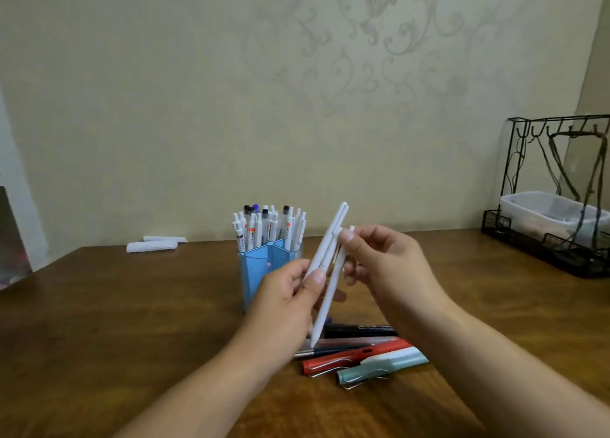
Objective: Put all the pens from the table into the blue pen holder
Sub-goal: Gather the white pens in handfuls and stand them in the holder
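Observation:
The blue pen holder [253, 269] stands mid-table, packed with several white pens [269, 228]. In front of it my left hand [290, 302] grips white pens [326, 242] that lean upward to the right. My right hand [386, 266] pinches the top of one of them, a white pen [330, 292] whose tip points down. On the table below lie a black pen [361, 331], a red pen [356, 356], a pale teal pen [383, 368], a clear pinkish pen [356, 341] and a dark pen [317, 351].
Two white rolled items [152, 244] lie at the table's back left edge by the wall. A black wire rack [554, 186] with a clear plastic tub [548, 211] stands at the back right. A dark object [10, 236] sits at the far left.

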